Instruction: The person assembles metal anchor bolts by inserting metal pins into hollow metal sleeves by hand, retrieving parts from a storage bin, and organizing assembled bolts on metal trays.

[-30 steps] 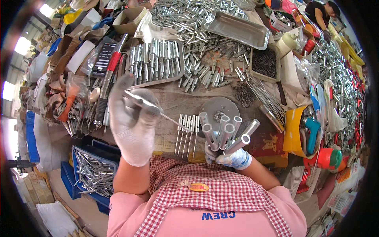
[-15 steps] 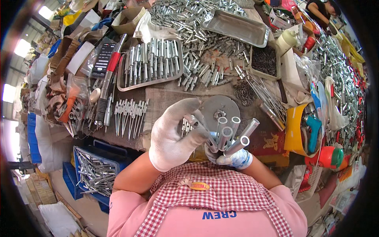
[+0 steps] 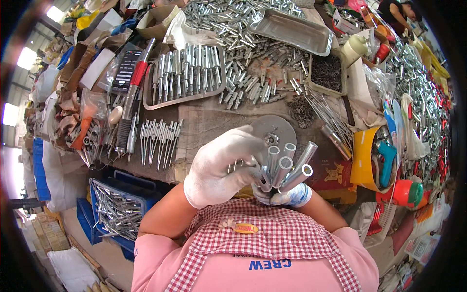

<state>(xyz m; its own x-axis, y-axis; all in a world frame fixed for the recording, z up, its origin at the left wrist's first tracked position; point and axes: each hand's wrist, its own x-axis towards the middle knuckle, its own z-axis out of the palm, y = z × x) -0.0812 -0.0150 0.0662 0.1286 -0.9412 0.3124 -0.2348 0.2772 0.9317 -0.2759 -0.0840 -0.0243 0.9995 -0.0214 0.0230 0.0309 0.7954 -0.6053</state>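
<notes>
Head view: our right hand [image 3: 293, 195] clamps fanned tubes [image 3: 281, 175], likely keeping ends reachable for our left hand [image 3: 218, 168] alongside; can't tell left's grip.

The fingers [image 3: 279, 198], in matt cloth gloves [image 3: 206, 173], hold smooth, glossy metal tubes [image 3: 281, 174]. Beyond the fingers lies a shiny metal tray [image 3: 292, 33].
</notes>
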